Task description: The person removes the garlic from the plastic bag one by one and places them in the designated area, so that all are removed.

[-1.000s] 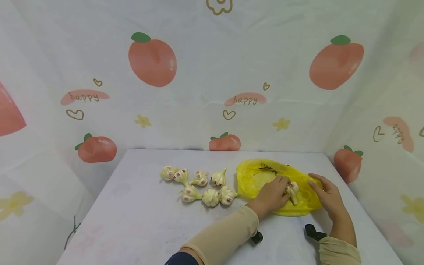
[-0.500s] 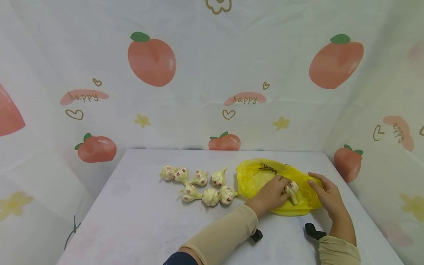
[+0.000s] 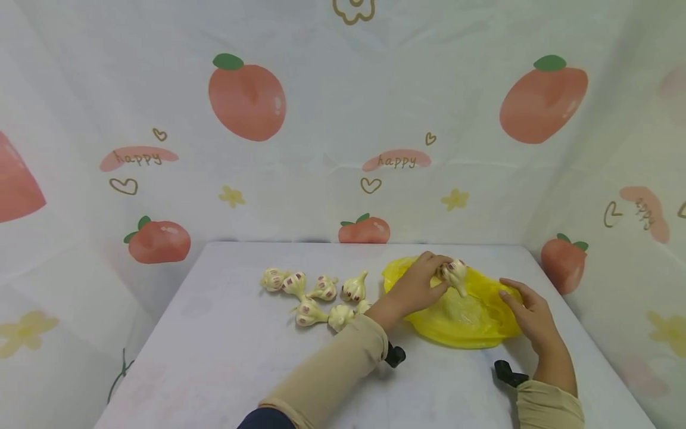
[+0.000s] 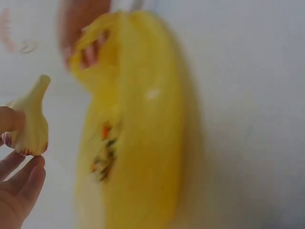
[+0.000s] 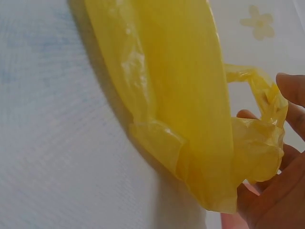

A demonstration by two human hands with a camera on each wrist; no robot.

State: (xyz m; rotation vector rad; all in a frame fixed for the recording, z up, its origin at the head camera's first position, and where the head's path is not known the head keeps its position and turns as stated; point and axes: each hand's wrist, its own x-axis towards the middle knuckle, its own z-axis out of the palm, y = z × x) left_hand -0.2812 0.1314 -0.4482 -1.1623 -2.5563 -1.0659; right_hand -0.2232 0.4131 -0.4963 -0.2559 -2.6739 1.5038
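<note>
A garlic bulb (image 3: 455, 274) is pinched in the fingertips of my left hand (image 3: 411, 291), above the mouth of a yellow plastic bag (image 3: 450, 330). In the left wrist view the bulb (image 4: 31, 121) shows purple marks near its base, its stem pointing up. My right hand (image 3: 538, 316) holds the bag's right edge; in the right wrist view its fingers curl about the bag's handle (image 5: 269, 102). Inside the open bag, a see-through crumpled patch (image 3: 463, 310) shows, with no other bulb visible there.
Several garlic bulbs (image 3: 324, 288) lie in two loose rows left of the bag; my left forearm partly covers the nearest ones. Black wrist mounts (image 3: 509, 374) stick out under both wrists. A printed cloth (image 3: 316, 179) hangs behind the white table (image 3: 214, 357).
My left hand has lifted the garlic bulb up and to the left, out of the bag's inside to above its opening. The right hand has stayed at the bag's edge.
</note>
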